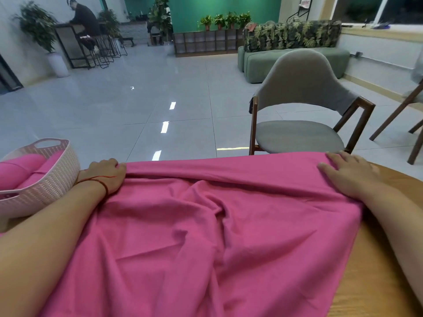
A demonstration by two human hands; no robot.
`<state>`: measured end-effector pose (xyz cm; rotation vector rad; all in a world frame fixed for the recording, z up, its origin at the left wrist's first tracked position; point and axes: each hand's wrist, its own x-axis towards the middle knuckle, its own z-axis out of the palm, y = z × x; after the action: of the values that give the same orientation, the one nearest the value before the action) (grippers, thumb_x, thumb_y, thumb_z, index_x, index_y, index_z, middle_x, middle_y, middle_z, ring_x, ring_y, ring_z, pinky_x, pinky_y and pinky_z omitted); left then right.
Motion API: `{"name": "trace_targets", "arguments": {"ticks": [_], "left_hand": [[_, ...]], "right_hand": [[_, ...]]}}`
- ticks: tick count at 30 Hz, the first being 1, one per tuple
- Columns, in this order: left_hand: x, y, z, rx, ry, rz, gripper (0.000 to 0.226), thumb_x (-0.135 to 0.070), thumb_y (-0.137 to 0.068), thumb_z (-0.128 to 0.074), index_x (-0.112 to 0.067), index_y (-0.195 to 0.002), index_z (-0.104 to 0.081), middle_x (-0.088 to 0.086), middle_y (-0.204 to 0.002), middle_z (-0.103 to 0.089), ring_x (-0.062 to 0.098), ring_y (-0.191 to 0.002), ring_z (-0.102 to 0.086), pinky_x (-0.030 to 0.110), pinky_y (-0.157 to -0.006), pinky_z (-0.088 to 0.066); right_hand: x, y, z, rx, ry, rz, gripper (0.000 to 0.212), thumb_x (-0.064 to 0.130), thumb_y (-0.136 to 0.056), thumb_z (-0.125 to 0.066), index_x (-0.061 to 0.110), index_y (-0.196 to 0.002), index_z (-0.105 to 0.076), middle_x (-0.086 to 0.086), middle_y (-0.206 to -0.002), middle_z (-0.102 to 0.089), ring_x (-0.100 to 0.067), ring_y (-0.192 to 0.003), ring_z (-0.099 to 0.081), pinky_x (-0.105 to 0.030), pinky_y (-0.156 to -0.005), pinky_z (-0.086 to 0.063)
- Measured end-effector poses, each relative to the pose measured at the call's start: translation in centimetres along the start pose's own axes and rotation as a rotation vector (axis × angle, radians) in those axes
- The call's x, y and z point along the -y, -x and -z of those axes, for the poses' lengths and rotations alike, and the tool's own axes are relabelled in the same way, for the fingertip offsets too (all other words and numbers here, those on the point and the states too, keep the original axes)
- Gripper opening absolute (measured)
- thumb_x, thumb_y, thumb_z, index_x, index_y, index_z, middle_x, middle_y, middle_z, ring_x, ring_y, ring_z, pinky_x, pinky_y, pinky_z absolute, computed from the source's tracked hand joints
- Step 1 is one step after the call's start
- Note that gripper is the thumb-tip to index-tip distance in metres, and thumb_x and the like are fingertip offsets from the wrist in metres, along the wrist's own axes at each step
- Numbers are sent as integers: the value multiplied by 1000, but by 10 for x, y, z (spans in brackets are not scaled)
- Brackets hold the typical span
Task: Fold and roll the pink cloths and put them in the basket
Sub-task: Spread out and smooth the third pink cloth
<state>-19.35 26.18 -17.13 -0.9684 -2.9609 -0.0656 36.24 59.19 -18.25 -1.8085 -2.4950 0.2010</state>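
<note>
Spreading across a wooden table point(377, 282), the pink cloth point(206, 236) lies open and rumpled, with creases gathered toward its middle. Its far edge is a raised ridge running along the 9-to-3 line, close to the table's far side. From there the sheet reaches back toward 6 o'clock and passes out of view at the bottom, so its long axis cannot be told for certain.

The left hand point(104, 175) sits at the cloth's far-left corner, at about 10 o'clock, fingers curled down over the edge and gripping the fabric. A red string bracelet point(104, 183) circles that wrist. The right hand point(350, 175) lies at the far-right corner, at about 2 o'clock, palm down and fingers straight, pressing the cloth flat against the table. The whole cloth stretches between the two hands and back between the forearms.

At 9 o'clock, touching the left wrist, stands a pale woven-pattern basket point(45, 186) with cut-out handles. Inside it rest rolled pink cloths point(20, 170), lying side by side.

Beyond the table at 1 o'clock stands a grey chair point(302, 92).
</note>
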Motion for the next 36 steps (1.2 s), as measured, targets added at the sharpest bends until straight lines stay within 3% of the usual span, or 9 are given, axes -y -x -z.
{"name": "trace_targets", "arguments": {"ticks": [7,11,14,18,21,24,26,32,36], "left_hand": [[32,-13,-11,-8,119,22,84,-75,-81,-30,-26,-145,-52,15,-148,-56,42,-131,-54,52,-112,-43],[10,4,-9,-37,143,12,75,-67,-86,-40,-22,-145,-51,18,-144,-58,41,-130,-55,49,-110,-44],[1,16,-17,-36,131,5,80,-69,-93,-41,-18,-154,-39,19,-153,-48,43,-139,-46,54,-114,-39],[-1,30,-19,-35,204,28,93,-71,-93,-48,-17,-164,-19,22,-161,-36,45,-149,-33,55,-121,-31],[0,45,-16,-58,290,34,105,-69,-92,-57,-16,-166,-4,23,-166,-25,44,-152,-28,55,-124,-26],[2,51,-16,-59,350,49,113,-69,-90,-61,-15,-166,2,24,-168,-22,44,-154,-25,56,-125,-24],[1,55,-15,-55,369,53,114,-69,-89,-63,-15,-166,0,22,-166,-28,44,-153,-27,54,-125,-25],[6,50,-9,-1,387,41,126,-82,-79,-65,-16,-167,-1,20,-166,-32,42,-154,-27,51,-126,-24],[7,46,-6,12,359,33,118,-91,-84,-44,-15,-167,-9,20,-169,-24,39,-157,-19,50,-128,-16]], "right_hand": [[-21,-14,8,-47,65,49,97,98,-85,-10,44,-163,-28,3,-172,-30,-34,-153,-34,-62,-120,-29],[-6,8,11,-238,136,90,63,70,-101,-31,35,-148,-54,-3,-155,-54,-35,-137,-50,-57,-110,-43],[17,31,12,-225,50,85,52,54,-103,-41,30,-145,-58,-6,-150,-58,-35,-135,-52,-52,-109,-44],[40,83,7,-220,-156,72,60,60,-102,-43,28,-154,-47,-8,-161,-46,-34,-147,-40,-54,-120,-34],[60,138,-7,-242,-149,341,64,68,-102,-36,37,-158,-38,2,-172,-28,-23,-160,-21,-49,-132,-16],[70,168,-18,-24,-74,664,79,86,-93,-25,51,-162,-20,20,-175,12,-6,-161,17,-31,-130,8],[62,168,-17,114,27,718,91,99,-82,-9,58,-162,-3,25,-169,28,0,-155,30,-28,-129,13],[3,163,-2,237,168,669,91,106,-72,-3,70,-152,22,35,-165,30,4,-155,27,-39,-132,9],[-35,165,10,265,161,685,90,103,-80,-15,66,-153,23,38,-166,24,7,-156,22,-35,-131,10]]}}
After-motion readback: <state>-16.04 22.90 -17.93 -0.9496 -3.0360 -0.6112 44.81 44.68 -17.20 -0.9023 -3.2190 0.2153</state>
